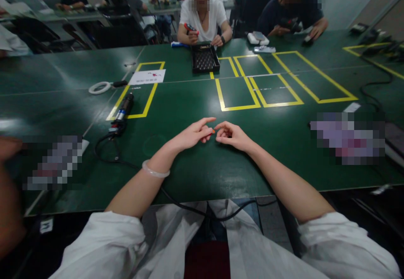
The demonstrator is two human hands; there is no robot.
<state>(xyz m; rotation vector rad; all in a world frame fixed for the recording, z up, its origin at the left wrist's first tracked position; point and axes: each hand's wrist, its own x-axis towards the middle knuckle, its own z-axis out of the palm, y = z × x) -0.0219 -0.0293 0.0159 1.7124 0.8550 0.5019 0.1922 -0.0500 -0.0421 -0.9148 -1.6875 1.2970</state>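
Over the near middle of the green table point(189, 178), my two hands face each other with their fingertips almost touching. My left hand point(196, 134) has its index finger stretched out, while the thumb and other fingers are drawn together. A tiny orange spot point(213, 131) shows at those fingertips; whether it is a small object or a nail I cannot tell. My right hand point(234, 136) is loosely curved, with a gap between index finger and thumb and nothing visible in it. A clear bangle point(155, 170) circles my left wrist.
A corded power screwdriver point(121, 112) lies to the left, its black cable point(126, 162) running towards my lap. Beyond are a white paper label point(147, 77), yellow tape outlines point(241, 109) and a black tray point(205, 60) before a co-worker. Blurred-out panels point(347, 138) lie at both sides.
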